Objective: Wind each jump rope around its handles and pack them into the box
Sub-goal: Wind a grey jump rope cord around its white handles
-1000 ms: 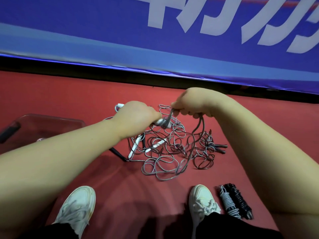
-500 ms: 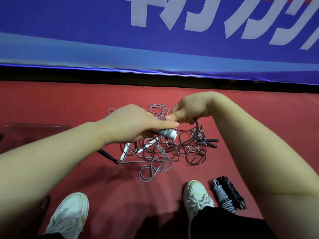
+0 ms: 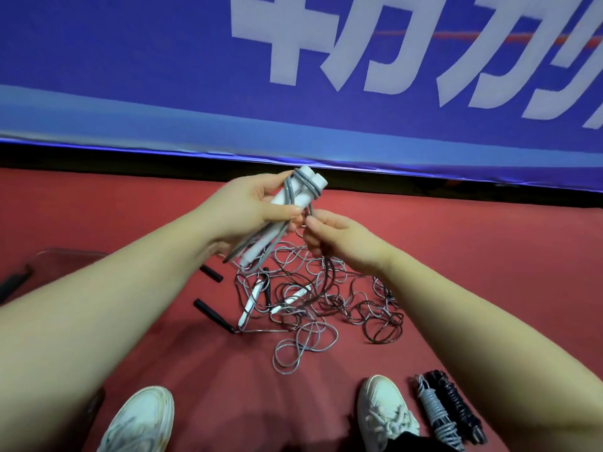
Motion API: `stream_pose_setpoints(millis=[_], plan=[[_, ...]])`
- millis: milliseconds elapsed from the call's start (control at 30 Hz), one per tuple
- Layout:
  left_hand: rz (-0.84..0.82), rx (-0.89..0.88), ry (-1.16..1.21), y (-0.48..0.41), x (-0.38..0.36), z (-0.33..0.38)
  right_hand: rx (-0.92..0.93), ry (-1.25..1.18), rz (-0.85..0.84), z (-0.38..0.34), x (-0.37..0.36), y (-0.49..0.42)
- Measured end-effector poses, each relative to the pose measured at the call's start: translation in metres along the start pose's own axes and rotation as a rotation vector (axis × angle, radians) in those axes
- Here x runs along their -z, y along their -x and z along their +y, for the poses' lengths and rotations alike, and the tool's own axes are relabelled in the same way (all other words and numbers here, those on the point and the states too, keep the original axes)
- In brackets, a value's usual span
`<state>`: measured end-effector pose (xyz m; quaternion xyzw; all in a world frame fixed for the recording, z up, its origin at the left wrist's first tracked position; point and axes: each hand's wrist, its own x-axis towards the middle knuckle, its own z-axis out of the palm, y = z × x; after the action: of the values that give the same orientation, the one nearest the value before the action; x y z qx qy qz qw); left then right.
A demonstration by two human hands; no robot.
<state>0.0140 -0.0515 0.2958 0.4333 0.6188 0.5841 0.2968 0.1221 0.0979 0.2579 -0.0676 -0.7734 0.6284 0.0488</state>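
My left hand point(image 3: 257, 208) grips a pair of white handles point(image 3: 301, 187) held side by side and tilted up, with a loop of grey cord around their top end. My right hand point(image 3: 332, 238) pinches the grey cord just below and right of the handles. Under both hands a tangled pile of grey and dark jump ropes point(image 3: 313, 295) lies on the red floor, with loose white handles point(image 3: 253, 300) and black handles point(image 3: 212, 313) in it. The clear box point(image 3: 65, 256) shows at the left, partly hidden by my left arm.
Two wound ropes, one grey point(image 3: 437, 415) and one black point(image 3: 456, 406), lie on the floor beside my right shoe point(image 3: 381, 409). My left shoe point(image 3: 143, 422) is at the bottom left. A blue banner wall point(image 3: 293, 76) stands close ahead.
My left hand has lifted the white handles up out of the pile and tilted them upright. My right hand has dropped below them, holding the grey cord.
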Motion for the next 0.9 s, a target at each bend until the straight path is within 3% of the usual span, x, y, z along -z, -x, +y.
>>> stream_pose_setpoints(millis=[100,200,433,600,667,800,833,900], plan=[[0.145,0.046,-0.053,-0.001,0.015,-0.005,0.024,0.237,0.255,-0.010,-0.010,-0.010],[0.214,0.073,0.020,0.000,0.019,-0.009,0.084,0.638,0.307,-0.015,-0.018,-0.019],[0.278,0.167,0.187,-0.002,0.021,-0.005,-0.033,0.514,0.249,-0.001,-0.016,-0.026],[0.225,0.142,0.349,-0.004,0.014,0.015,-0.042,0.626,0.406,0.017,-0.013,-0.030],[0.236,0.104,0.402,-0.007,0.017,0.027,-0.156,0.678,0.416,0.028,-0.004,-0.027],[0.212,0.128,0.336,-0.006,0.012,0.035,-0.495,0.793,0.284,0.027,0.025,-0.036],[0.217,0.135,0.333,-0.007,0.011,0.034,-0.481,0.749,0.348,0.020,0.032,-0.041],[0.247,0.126,0.349,-0.008,0.013,0.035,-0.199,0.558,0.663,0.008,0.047,-0.048]])
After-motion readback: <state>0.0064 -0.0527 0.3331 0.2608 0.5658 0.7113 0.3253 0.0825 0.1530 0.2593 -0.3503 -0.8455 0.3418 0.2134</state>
